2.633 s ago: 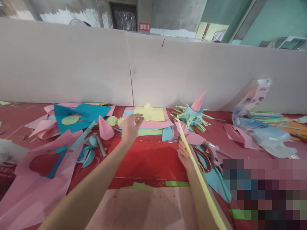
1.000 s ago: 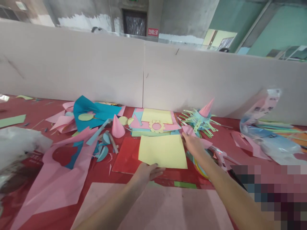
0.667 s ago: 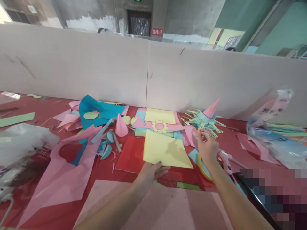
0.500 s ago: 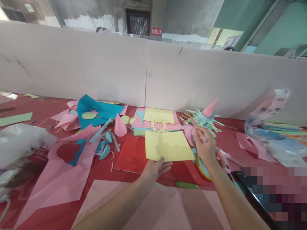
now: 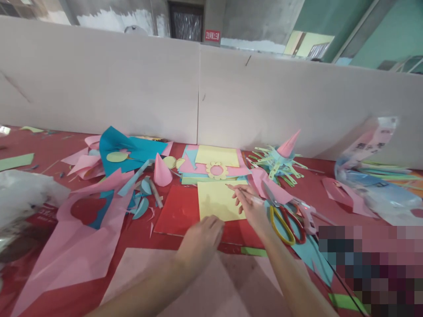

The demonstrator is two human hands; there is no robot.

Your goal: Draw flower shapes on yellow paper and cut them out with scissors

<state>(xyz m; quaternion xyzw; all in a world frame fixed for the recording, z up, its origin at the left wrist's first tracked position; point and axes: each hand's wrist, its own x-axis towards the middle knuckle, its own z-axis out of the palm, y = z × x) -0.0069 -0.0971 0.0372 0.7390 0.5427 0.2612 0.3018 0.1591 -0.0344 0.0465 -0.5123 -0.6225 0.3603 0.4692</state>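
Note:
A yellow paper sheet (image 5: 218, 198) lies on a red flat board (image 5: 178, 211). My left hand (image 5: 203, 240) is closed at the sheet's lower edge, its bent fingers together; the thumb is hidden. Between the fingers of my right hand (image 5: 253, 209) is a slim pencil (image 5: 238, 189), its tip over the sheet's upper right part. Just right of that hand rest scissors (image 5: 282, 224) with yellow and red handles. Beyond the sheet sits a yellow flower-shaped paper ring (image 5: 217, 171).
Pink paper cone (image 5: 162, 171) and blue paper (image 5: 132, 152) lie to the left, near a cut pink sheet (image 5: 89, 255). A spiky green paper piece with a pink cone (image 5: 287, 147) stands at back right. A glue gun (image 5: 307, 215) lies right. A white partition (image 5: 132, 88) rises behind.
The yellow sheet has come down flat onto the red board. My right hand has moved left and down with the pencil, uncovering the scissors. My left hand has shifted slightly down and left.

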